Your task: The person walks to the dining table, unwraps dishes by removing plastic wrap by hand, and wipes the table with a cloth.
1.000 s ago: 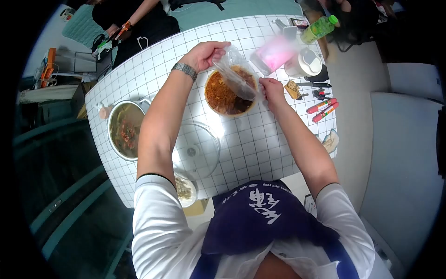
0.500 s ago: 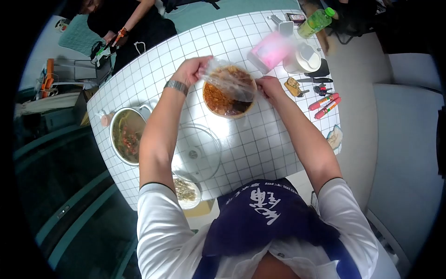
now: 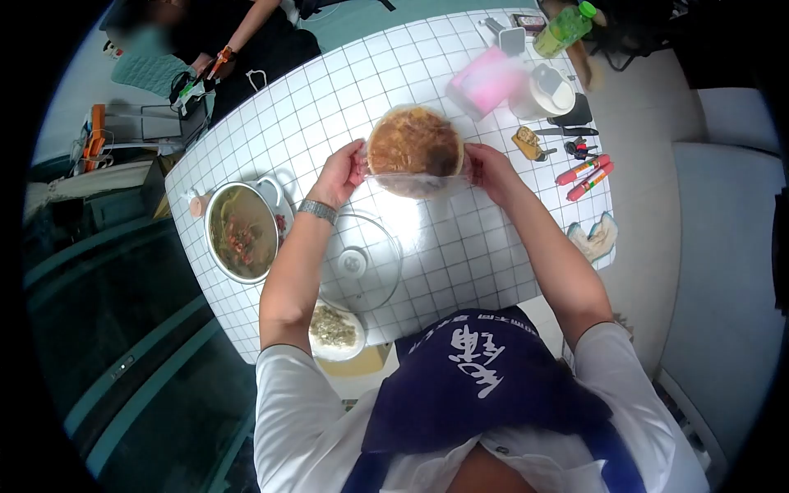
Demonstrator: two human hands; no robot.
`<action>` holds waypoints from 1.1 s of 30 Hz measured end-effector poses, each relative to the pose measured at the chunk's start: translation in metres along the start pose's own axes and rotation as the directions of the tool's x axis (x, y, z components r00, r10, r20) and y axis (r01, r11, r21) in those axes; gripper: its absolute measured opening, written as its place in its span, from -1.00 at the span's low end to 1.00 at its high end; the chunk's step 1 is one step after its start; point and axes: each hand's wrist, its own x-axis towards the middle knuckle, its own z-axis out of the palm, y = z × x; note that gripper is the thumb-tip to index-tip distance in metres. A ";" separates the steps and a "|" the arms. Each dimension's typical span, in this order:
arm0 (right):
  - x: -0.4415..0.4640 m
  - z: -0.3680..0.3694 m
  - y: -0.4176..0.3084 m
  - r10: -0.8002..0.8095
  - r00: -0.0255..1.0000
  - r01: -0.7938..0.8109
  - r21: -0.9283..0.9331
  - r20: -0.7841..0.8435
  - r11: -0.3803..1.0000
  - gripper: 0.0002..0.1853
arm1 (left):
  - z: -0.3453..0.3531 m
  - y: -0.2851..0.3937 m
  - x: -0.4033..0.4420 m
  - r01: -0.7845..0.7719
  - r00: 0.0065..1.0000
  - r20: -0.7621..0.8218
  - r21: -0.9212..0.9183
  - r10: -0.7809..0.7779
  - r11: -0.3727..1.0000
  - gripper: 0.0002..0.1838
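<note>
A round bowl of reddish-brown food (image 3: 413, 141) stands on the white tiled table, with clear plastic film (image 3: 415, 182) stretched over it. At the bowl's left side, my left hand (image 3: 341, 171), below which a metal watch sits on the wrist, pinches the film's edge. My right hand (image 3: 491, 171) grips the film at the right side of the bowl. The film spans between both hands, and its near edge lies across the front of the bowl.
A pot of soup (image 3: 242, 232), a glass lid (image 3: 359, 263) and a plate of food (image 3: 335, 333) are at the left. Rightward are a pink packet (image 3: 485, 82), white container (image 3: 542, 92), green bottle (image 3: 564, 29), knife (image 3: 567, 131) and two red sausages (image 3: 585, 177). A person sits far left.
Both hands have moved nearer the body along the bowl's sides. The film, earlier bunched and slanted over part of the bowl, now covers it with its edge pulled to the front.
</note>
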 end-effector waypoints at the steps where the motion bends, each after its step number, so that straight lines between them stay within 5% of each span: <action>1: -0.006 0.002 0.003 0.004 1.000 -0.004 0.018 -0.010 1.000 -0.74 | 0.000 -0.001 0.000 0.004 1.000 -0.001 0.003 -0.004 1.000 -0.71; 13: -0.039 0.011 0.039 -0.051 0.985 0.018 0.199 0.165 0.980 -0.59 | 0.006 -0.002 -0.011 -0.015 0.998 -0.054 -0.073 0.011 0.997 -0.65; 15: -0.041 0.013 0.043 -0.052 0.985 0.020 0.195 0.162 0.981 -0.57 | 0.002 -0.002 -0.012 -0.011 0.996 0.086 -0.016 0.012 1.000 -0.64; 18: -0.047 0.018 0.049 -0.039 0.987 0.016 0.148 0.157 0.989 -0.54 | 0.004 -0.001 -0.012 0.006 0.999 0.045 0.126 -0.011 0.992 -0.60; 22: -0.044 0.020 0.063 -0.131 0.987 0.137 -0.060 0.090 0.989 -0.53 | 0.006 -0.011 -0.005 -0.067 0.998 0.003 0.327 0.070 0.943 -0.54; 24: -0.039 0.020 0.070 -0.209 0.975 0.219 -0.184 0.073 0.958 -0.53 | 0.019 -0.011 -0.012 -0.154 0.974 -0.053 0.564 0.221 0.812 -0.47; 30: -0.041 0.026 0.069 -0.331 0.943 0.280 -0.464 -0.031 0.841 -0.58 | 0.019 -0.026 -0.004 -0.320 0.839 -0.062 0.747 0.540 0.583 -0.39; 32: -0.031 0.023 0.074 -0.593 0.805 0.439 -0.643 -0.029 0.628 -0.63 | 0.009 -0.024 -0.002 -0.310 0.883 -0.034 0.708 0.468 0.635 -0.37; 33: -0.022 0.019 0.074 -0.594 0.804 0.439 -0.643 -0.030 0.627 -0.63 | 0.011 -0.021 -0.005 -0.292 0.919 -0.002 0.668 0.394 0.685 -0.35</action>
